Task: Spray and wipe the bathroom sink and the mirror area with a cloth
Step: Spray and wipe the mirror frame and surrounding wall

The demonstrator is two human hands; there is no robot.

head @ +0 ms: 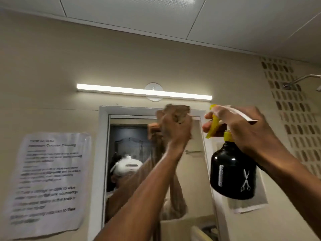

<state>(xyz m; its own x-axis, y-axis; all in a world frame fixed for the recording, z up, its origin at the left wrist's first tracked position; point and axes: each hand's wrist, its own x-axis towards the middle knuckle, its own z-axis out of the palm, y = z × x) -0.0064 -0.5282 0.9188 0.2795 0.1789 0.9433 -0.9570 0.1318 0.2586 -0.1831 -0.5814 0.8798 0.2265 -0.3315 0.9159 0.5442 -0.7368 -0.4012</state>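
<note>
Cloth (177,113), brown, sits bunched in the left hand (173,129) at the top of the mirror (132,145), close to its upper right corner. Scan from the left: a printed notice (47,181) is taped to the wall beside the white mirror frame (text too blurred to read). Above the mirror, a lit strip light (144,92).

Left hand: fingers curled tightly round the wadded cloth, knuckles toward the camera, cloth apparently against the glass; contact itself is hidden behind the fist. A tail of fabric appears to hang below the forearm, but blur leaves this uncertain.

Right hand (243,127): wrapped round the neck of a black spray bottle (232,171), fingers hooked over the yellow trigger (214,124), nozzle pointing at the mirror. The bottle hangs just right of the frame.

Handling judgement: cloth is soft, light, compressible; it should be held as a wad in the palm, so pressure spreads evenly. Bottle is rigid, glossy, probably slick if wet; the neck grip suits it. Mirror is brittle, so moderate pressure only.

Step in hand: likely wiping the upper mirror. Sink not in view.
</note>
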